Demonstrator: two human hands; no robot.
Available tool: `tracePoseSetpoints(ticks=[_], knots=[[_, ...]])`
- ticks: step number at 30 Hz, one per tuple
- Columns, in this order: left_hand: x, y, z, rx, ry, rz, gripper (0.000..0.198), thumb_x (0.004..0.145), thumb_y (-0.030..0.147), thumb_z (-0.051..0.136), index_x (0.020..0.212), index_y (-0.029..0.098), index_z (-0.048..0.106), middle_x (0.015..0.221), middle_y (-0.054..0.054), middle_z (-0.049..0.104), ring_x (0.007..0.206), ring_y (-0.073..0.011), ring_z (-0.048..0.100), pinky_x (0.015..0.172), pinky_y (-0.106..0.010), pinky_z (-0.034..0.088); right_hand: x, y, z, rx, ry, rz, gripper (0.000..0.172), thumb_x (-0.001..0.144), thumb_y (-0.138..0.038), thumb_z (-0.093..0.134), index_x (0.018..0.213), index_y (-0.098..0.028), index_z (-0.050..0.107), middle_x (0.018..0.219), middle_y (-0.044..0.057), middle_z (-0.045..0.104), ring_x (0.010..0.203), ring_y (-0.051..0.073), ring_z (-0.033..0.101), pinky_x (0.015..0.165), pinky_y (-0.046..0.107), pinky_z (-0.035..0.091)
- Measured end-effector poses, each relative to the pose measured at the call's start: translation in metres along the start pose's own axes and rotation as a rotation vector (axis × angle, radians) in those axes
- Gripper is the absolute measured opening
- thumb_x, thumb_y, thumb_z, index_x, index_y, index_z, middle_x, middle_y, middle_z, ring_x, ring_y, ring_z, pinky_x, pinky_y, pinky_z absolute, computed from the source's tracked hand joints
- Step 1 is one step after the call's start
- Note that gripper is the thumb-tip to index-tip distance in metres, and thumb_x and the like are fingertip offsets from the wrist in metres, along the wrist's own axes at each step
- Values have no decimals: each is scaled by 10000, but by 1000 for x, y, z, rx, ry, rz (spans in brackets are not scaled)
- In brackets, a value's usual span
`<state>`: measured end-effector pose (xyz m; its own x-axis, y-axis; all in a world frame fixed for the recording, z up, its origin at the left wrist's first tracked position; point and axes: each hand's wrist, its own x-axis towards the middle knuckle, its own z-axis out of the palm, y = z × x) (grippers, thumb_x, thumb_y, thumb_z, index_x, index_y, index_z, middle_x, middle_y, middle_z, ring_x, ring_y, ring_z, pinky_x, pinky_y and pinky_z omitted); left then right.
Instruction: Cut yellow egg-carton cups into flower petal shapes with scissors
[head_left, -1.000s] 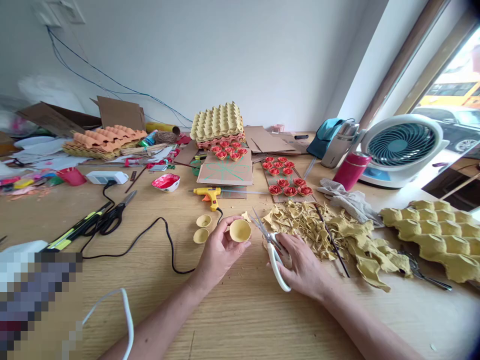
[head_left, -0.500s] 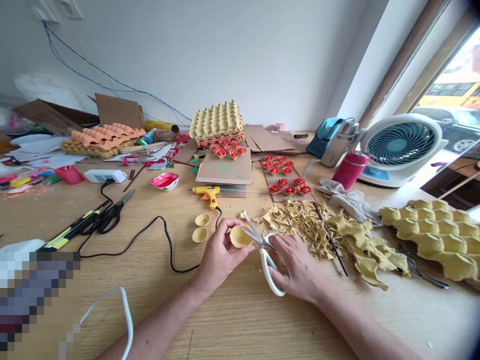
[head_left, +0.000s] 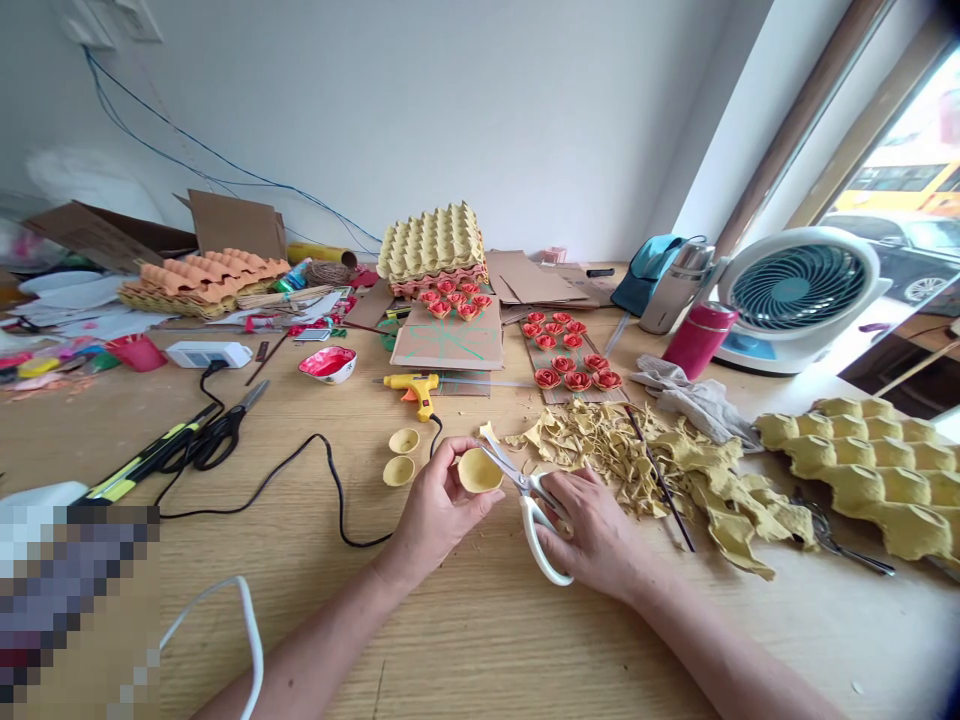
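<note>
A small yellow egg-carton cup (head_left: 479,471) is held between the thumb and fingers of my left hand (head_left: 439,505), its hollow side facing me. My right hand (head_left: 592,525) grips white-handled scissors (head_left: 537,535), with fingers and thumb in the loops. The blades reach the cup's upper right rim and look slightly apart. Two more yellow cups, one (head_left: 403,441) behind the other (head_left: 399,471), sit on the table left of my left hand. Yellow carton scraps (head_left: 600,450) lie heaped beyond my right hand.
A yellow glue gun (head_left: 417,388) with a black cord lies behind the cups. Red paper flowers (head_left: 577,380) rest on cardboard. Black scissors (head_left: 217,430) are at left; a yellow egg tray (head_left: 870,465), pink bottle (head_left: 699,340) and fan (head_left: 802,290) stand right.
The scissors' blades have shifted slightly along the cup's rim and look a little more closed. The view has moved slightly.
</note>
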<state>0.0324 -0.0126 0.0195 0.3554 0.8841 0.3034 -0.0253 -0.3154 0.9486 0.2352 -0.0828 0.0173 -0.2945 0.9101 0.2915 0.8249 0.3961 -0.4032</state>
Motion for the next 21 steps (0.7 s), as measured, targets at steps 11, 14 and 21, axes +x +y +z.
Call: tracePoseSetpoints(ticks=[11,14,21], knots=[[-2,7,1,-14,-116,-12,429,746,148,711,1151,199,579,1207,-83,661,1120,-223,645,1005,-362,515,1,-2,-6,-62,24,33,153,882,-344,554,920,-211,487,902,48,600,859,234,541,835,380,340],[-2,7,0,2,-123,-9,432,746,147,709,1157,190,582,1215,-89,661,1131,-229,641,1014,-367,513,1,-2,-6,-73,24,36,177,878,-361,571,913,-210,485,902,50,604,854,235,542,835,382,340],[-1,7,-2,-3,-147,-7,424,759,151,702,1165,186,587,1240,-101,651,1162,-239,630,1036,-396,506,1,-1,-7,-39,32,-17,185,893,-337,538,811,-219,422,789,19,573,734,194,522,755,346,336]])
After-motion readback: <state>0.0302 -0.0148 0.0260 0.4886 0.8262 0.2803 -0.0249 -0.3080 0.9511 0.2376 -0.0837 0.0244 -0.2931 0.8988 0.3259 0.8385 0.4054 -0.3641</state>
